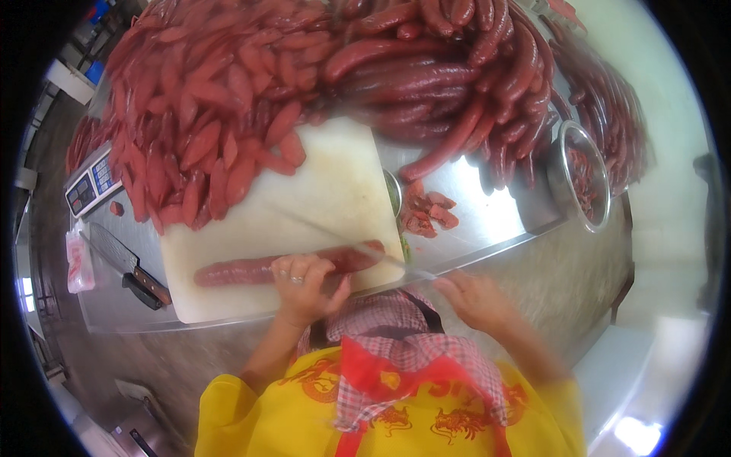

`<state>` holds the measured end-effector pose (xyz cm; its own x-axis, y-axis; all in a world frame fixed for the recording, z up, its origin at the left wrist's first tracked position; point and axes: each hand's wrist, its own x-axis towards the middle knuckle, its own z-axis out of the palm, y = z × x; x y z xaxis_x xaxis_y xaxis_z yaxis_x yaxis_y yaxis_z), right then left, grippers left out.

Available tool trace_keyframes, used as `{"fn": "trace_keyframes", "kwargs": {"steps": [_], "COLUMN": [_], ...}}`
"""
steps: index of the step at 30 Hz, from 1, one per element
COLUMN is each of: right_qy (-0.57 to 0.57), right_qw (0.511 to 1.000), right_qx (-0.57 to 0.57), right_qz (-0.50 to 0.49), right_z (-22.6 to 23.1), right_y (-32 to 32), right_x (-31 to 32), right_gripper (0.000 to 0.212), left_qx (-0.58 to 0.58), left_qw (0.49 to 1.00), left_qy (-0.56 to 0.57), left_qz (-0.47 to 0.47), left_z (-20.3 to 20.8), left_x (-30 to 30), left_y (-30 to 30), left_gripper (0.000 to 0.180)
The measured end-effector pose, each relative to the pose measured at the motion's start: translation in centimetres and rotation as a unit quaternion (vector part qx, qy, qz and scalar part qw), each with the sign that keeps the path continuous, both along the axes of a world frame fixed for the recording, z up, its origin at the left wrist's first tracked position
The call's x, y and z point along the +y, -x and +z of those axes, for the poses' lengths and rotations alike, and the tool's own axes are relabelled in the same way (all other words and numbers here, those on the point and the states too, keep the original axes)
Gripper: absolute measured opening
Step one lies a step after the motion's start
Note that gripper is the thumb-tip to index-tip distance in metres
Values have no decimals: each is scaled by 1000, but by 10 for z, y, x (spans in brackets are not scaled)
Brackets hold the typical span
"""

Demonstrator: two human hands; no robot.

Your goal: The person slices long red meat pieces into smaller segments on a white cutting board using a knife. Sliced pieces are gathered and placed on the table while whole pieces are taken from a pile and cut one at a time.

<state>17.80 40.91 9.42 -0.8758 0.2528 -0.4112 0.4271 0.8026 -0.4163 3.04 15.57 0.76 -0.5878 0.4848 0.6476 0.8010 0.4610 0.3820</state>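
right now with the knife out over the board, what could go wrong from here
The blurred knife in the right hand crosses over the sausage close to the left hand, so a slip might cut it.
The sausage is rounded and only the left hand steadies it, so it could roll.
The heaped slices overlap the cutting board, so some might slide down toward the sausage.

L hand (302, 283) holds a long, fat, dark-red sausage (236, 273) on a flat white board (327, 175). R hand (474, 299) has a long, thin, grey knife (417, 273), blurry, over sausage's R end. Lots of cut red pcs (205, 129) behind.
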Motion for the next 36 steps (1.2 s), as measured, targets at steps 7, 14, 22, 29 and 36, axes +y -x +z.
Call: {"fn": "trace_keyframes", "kwargs": {"steps": [7,14,22,29,36], "right_qy": [-25,6,89,8,76], "right_qw": [993,986,990,988,987], "right_qx": [-36,-1,-7,-114,13], "right_qz": [109,167,108,100,144], "right_z": [31,-14,-3,38,-49], "right_y": [-5,54,48,19,87], "right_x": [33,13,7,12,-38], "right_gripper": [54,59,55,55,53], "left_qx": [-6,-61,-33,-53,-42], "left_qw": [1000,997,999,998,999], "left_qy": [1,9,-17,-19,16], "left_qz": [16,35,30,13,10], "left_z": [-4,-3,-2,0,4], "left_x": [0,3,2,1,-10], "left_y": [-1,-4,-4,-1,-1], "left_gripper": [32,30,31,35,38]}}
